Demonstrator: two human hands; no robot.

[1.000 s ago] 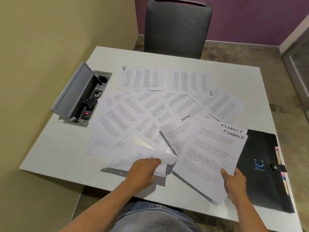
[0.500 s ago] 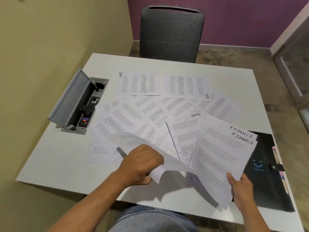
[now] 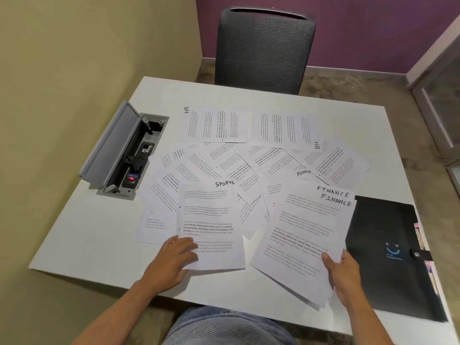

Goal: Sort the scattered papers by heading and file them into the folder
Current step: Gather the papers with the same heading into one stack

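Observation:
Several printed sheets lie fanned over the white table [image 3: 82, 235], some headed HR [image 3: 214, 124] and ADMIN [image 3: 304, 173]. My left hand [image 3: 171, 262] holds the lower left corner of a sheet headed SPORTS [image 3: 211, 225], face up over the pile. My right hand [image 3: 342, 275] grips the lower right edge of a small stack headed FINANCE [image 3: 298, 240], thumb on top. A black folder [image 3: 388, 255] with a blue smile mark and a snap strap lies shut at the right, coloured tabs showing along its edge.
An open grey cable box [image 3: 122, 155] with sockets is set into the table's left side. A dark mesh chair [image 3: 263, 48] stands at the far edge. A yellow wall runs along the left; a door frame is at far right.
My left hand lifted a sheet from the pile's near edge, turned it over and laid it face up, showing the SPORTS heading. The FINANCE stack stayed in my right hand.

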